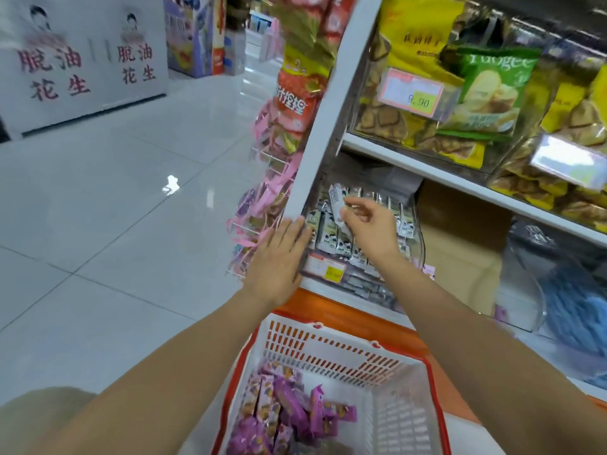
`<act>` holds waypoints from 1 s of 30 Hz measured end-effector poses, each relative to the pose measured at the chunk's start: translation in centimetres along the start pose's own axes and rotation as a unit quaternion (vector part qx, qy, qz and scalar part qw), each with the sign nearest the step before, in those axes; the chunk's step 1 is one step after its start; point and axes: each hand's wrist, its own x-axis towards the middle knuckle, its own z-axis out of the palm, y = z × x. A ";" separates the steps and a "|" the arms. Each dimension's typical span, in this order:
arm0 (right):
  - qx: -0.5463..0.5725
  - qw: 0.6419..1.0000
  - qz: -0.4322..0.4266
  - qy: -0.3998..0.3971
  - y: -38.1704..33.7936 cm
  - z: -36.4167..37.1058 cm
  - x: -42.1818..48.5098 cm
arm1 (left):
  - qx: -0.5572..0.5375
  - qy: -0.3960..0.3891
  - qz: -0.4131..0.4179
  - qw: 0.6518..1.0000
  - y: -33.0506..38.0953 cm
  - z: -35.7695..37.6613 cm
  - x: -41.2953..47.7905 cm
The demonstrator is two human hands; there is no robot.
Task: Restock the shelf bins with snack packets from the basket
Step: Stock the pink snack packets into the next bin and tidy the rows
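**Shop aisle, low shelf bin**

Tiled floor (131,198), shop aisle. Nearest: basket (328,336) with purple packets (289,415) inside. Left hand (279,257) is flat, fingers straight, with the tips against the shelf post (328,126). Right hand (368,231) pinches a white packet (336,200) over the clear bin (419,238), which holds rows of similar packets. Bags (486,93) are on the shelf above.

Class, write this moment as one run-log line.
left hand: flat against shelf upright | right hand: pinching white packet over bin | basket: holds purple packets
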 end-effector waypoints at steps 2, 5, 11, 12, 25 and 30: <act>-0.024 1.000 0.004 0.007 -0.1 1.4 2.1 | 0.007 -0.007 0.013 1.000 -0.5 0.5 0.1; -0.069 0.997 0.001 0.026 0.0 3.2 5.0 | 0.003 0.009 0.036 0.999 -1.2 1.5 0.4; -0.160 0.986 0.000 0.046 1.0 5.7 8.1 | -0.006 0.044 0.067 0.997 -2.5 3.0 0.6; -0.170 0.984 -0.006 0.043 1.1 6.0 8.2 | -0.009 0.045 0.069 0.997 -2.6 3.0 0.6; -0.165 0.983 -0.080 -0.011 0.6 3.9 3.7 | -0.011 0.015 0.036 0.999 -1.4 1.5 -0.4; -0.049 0.994 -0.095 -0.025 0.5 2.2 -3.0 | 0.004 -0.020 -0.006 1.000 -0.8 1.8 -2.9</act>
